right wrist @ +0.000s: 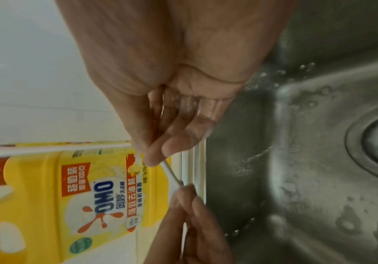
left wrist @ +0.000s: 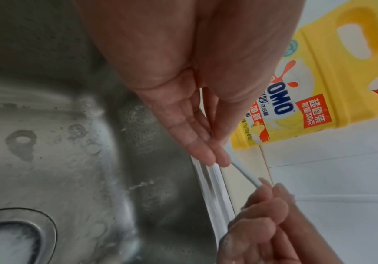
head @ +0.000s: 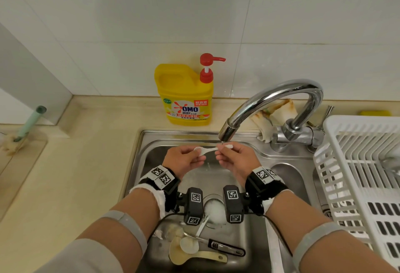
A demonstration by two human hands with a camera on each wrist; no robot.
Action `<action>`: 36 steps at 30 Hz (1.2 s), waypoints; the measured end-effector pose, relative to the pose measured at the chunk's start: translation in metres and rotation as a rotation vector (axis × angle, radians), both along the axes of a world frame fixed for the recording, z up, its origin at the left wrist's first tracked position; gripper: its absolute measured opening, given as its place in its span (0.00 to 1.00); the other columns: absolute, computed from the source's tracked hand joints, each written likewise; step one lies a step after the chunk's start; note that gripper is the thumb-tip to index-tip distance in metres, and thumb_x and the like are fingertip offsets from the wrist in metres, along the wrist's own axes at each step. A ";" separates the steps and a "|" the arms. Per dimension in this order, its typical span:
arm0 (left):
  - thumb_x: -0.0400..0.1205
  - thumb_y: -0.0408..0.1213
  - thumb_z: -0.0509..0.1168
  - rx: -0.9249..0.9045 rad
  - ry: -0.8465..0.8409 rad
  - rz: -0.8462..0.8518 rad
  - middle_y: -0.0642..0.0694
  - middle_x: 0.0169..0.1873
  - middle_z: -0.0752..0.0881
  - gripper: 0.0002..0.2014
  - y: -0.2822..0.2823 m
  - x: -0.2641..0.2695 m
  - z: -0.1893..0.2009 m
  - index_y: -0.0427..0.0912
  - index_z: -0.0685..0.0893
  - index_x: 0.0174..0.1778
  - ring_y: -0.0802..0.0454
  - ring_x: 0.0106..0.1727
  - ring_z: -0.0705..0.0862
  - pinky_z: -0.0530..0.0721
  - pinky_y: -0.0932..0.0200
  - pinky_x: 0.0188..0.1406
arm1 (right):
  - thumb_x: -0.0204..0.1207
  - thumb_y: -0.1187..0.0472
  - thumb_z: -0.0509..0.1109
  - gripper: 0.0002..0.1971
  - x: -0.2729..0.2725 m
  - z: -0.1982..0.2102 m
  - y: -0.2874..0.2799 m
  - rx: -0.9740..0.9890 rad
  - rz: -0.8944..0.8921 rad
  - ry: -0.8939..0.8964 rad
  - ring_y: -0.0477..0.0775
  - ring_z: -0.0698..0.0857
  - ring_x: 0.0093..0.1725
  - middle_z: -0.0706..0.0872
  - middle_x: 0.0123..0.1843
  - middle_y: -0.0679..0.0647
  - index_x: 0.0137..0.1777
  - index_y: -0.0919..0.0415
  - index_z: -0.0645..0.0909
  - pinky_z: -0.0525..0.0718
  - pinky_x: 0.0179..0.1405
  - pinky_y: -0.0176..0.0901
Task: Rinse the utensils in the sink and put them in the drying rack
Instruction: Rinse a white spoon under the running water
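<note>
Soiled utensils (head: pixel 201 249) lie in the sink (head: pixel 281 160) behind the wrists, awaiting their turn. Ahead, the left hand (head: pixel 184 160) pinches the bowl end of a white spoon (head: pixel 205 150) and the right hand (head: pixel 236 160) pinches its handle — held level under the faucet (head: pixel 229 130) for rinsing. Right of the hands stands the drying rack (head: pixel 357 164).

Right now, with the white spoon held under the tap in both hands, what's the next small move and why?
Probably carry the white spoon right to the drying rack. Both the left hand and right hand pinch it beneath the tap, so it looks mid-rinse, and more utensils wait in the sink.
</note>
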State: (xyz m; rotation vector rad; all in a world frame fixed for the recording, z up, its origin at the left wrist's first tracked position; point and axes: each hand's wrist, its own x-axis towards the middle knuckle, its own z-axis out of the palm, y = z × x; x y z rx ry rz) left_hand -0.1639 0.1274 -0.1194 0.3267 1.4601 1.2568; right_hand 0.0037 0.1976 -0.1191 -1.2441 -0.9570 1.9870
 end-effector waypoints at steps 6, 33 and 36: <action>0.84 0.27 0.68 -0.002 0.002 -0.099 0.34 0.44 0.91 0.09 -0.002 0.007 0.003 0.28 0.87 0.58 0.51 0.42 0.93 0.91 0.62 0.41 | 0.79 0.63 0.76 0.09 -0.008 0.001 -0.001 0.021 0.115 -0.087 0.50 0.89 0.35 0.91 0.37 0.60 0.54 0.68 0.90 0.87 0.37 0.38; 0.81 0.37 0.73 0.043 0.103 -0.236 0.42 0.39 0.92 0.09 0.018 0.035 -0.007 0.35 0.91 0.53 0.57 0.35 0.86 0.86 0.63 0.38 | 0.80 0.62 0.74 0.10 0.031 0.011 0.007 0.022 -0.014 -0.090 0.50 0.88 0.31 0.90 0.36 0.61 0.53 0.71 0.87 0.87 0.32 0.37; 0.84 0.35 0.71 0.034 0.001 -0.175 0.40 0.39 0.92 0.10 0.018 0.039 -0.009 0.34 0.90 0.56 0.57 0.35 0.88 0.86 0.64 0.37 | 0.84 0.56 0.69 0.15 0.031 0.014 0.006 0.001 -0.040 -0.044 0.50 0.87 0.29 0.90 0.34 0.59 0.51 0.70 0.87 0.87 0.31 0.37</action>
